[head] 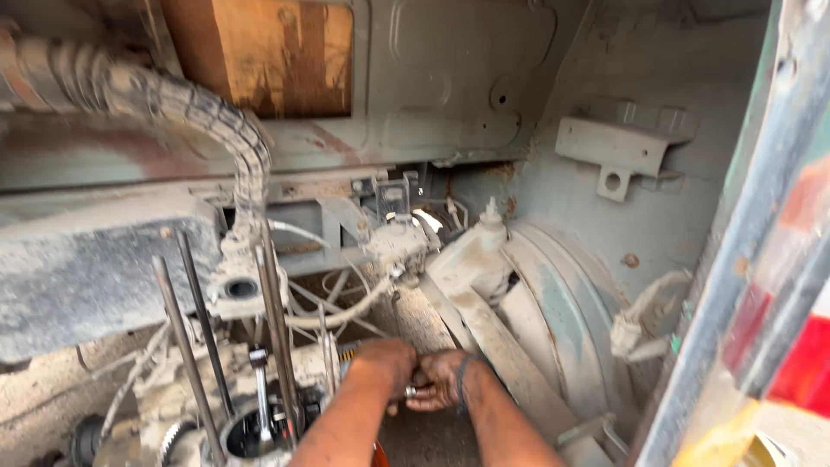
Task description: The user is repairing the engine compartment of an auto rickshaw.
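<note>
Both my forearms reach forward into a dusty vehicle engine bay. My left hand (383, 361) is curled around a part low in the middle, knuckles up. My right hand (439, 380), with a dark band on its wrist, meets it from the right and pinches a small shiny metal piece (410, 392) between the fingers. Whether the left hand grips that piece or only the part beside it is hidden by the fingers. A slanted dusty beam (484, 333) runs just right of the hands.
A ribbed hose (216, 121) curves down at upper left to a round fitting (240, 288). Thin metal rods (186, 337) stand at left above an open round housing (259, 432). A large round drum (562, 311) sits right; a coloured panel edge (778, 285) at far right.
</note>
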